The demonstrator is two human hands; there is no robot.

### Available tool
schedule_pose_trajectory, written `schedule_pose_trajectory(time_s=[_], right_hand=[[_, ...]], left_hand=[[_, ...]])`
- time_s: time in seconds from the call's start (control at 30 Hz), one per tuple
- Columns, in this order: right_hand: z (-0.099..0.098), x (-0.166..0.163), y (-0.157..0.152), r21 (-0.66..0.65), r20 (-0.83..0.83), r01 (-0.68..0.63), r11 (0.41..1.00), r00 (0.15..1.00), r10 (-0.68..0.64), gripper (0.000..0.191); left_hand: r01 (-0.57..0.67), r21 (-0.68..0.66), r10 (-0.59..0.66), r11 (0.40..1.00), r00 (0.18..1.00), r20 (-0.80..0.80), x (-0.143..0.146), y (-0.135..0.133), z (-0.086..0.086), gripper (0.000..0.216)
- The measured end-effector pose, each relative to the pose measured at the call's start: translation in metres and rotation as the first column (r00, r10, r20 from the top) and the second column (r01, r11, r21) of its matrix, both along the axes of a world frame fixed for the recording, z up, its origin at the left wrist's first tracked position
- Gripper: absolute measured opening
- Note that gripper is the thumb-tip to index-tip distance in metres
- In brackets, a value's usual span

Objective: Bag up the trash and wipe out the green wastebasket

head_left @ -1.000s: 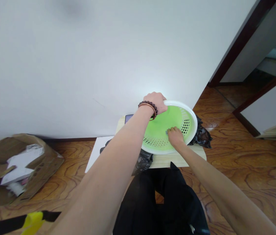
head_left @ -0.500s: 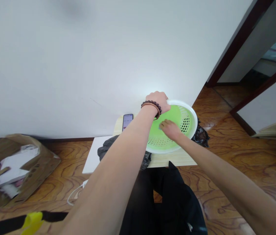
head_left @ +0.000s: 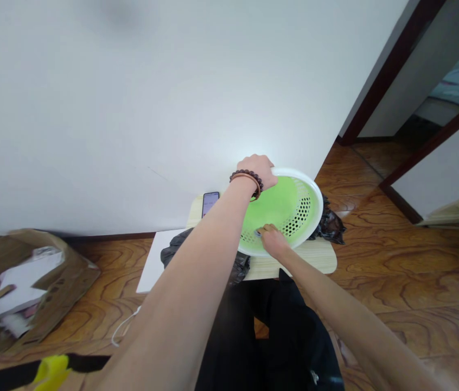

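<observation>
Basket [head_left: 278, 196], green inside w/ a white rim, sits over the desk [head_left: 322, 259], nr the wall [head_left: 172, 108]. From my end I judge it thin plastic: light for its size, fairly stiff at the rim, a bit more give in the holed side, prob. slick if wet, not esp. fragile. Best hold IMO is the thick rim; the holes look too small to hook. L hand [head_left: 257, 167] has the rim on the far side, toward the L, fingers curled tight over it; tips are hidden, so I can't tell how deep the grip goes. R hand [head_left: 274, 240] is inside the basket, toward the near side, fingers bunched w/ no real gap, apparently pinching a small grey thing [head_left: 258, 232]; too small to ID, maybe soft. It pokes out at the fingertips, by the holed side; can't confirm contact w/ the plastic. Phone [head_left: 210, 201] lies L of the basket; black bag [head_left: 331, 222] is just R of it.
</observation>
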State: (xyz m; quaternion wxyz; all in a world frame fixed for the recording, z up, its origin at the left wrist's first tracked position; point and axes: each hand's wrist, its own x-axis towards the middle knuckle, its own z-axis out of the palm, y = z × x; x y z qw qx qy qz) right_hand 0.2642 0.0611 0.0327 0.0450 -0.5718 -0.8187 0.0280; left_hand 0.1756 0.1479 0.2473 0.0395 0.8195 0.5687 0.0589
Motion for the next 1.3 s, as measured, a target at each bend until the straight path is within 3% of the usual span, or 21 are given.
schedule_pose_trajectory(time_s=[0.07, 0.17, 0.23, 0.37, 0.43, 0.57, 0.7, 0.83, 1.1, 1.3], right_hand=[[0.012, 0.024, 0.011, 0.015, 0.072, -0.058, 0.998, 0.996, 0.056, 0.027], [0.028, 0.061, 0.026, 0.073, 0.127, 0.001, 0.997, 0.992, -0.011, 0.027], [0.028, 0.066, 0.027, 0.081, 0.120, 0.047, 0.996, 0.991, -0.056, 0.028], [0.005, 0.019, 0.005, 0.048, 0.074, 0.138, 0.989, 0.987, -0.141, 0.033], [-0.006, -0.011, -0.008, 0.004, -0.058, 0.171, 0.985, 0.984, -0.170, 0.036], [-0.007, -0.028, -0.019, -0.054, -0.243, 0.087, 0.995, 0.965, -0.097, 0.037], [0.008, 0.007, -0.011, -0.058, -0.045, -0.051, 0.997, 0.998, 0.048, 0.031], [0.015, 0.038, -0.002, 0.023, 0.146, 0.024, 0.999, 0.989, -0.027, 0.025], [0.011, 0.041, -0.009, 0.012, 0.128, 0.058, 0.998, 0.990, -0.059, 0.030], [0.021, 0.058, -0.016, 0.028, 0.147, 0.003, 1.000, 0.989, -0.007, 0.029]], left_hand=[[-0.003, -0.009, 0.003, 1.000, 1.000, -0.006, -0.002, -0.001, 0.001, 0.038], [0.011, -0.006, -0.011, 1.000, 1.000, -0.007, -0.001, 0.000, -0.001, 0.037], [0.019, 0.006, -0.019, 1.000, 1.000, 0.002, 0.002, 0.002, -0.003, 0.036], [0.029, 0.005, -0.029, 1.000, 1.000, 0.001, 0.007, 0.004, -0.006, 0.036], [0.050, 0.003, -0.050, 0.999, 0.999, -0.013, 0.008, 0.004, -0.005, 0.034], [0.076, 0.006, -0.076, 0.997, 0.997, -0.023, 0.010, 0.002, -0.004, 0.033], [0.068, 0.014, -0.067, 0.998, 0.997, -0.034, 0.013, 0.003, -0.006, 0.035], [0.077, 0.015, -0.076, 0.997, 0.997, -0.029, 0.012, 0.003, -0.006, 0.036], [0.071, -0.010, -0.072, 0.997, 0.997, -0.030, -0.003, -0.002, -0.005, 0.041], [0.081, 0.006, -0.081, 0.997, 0.994, -0.068, -0.009, -0.005, -0.011, 0.040]])
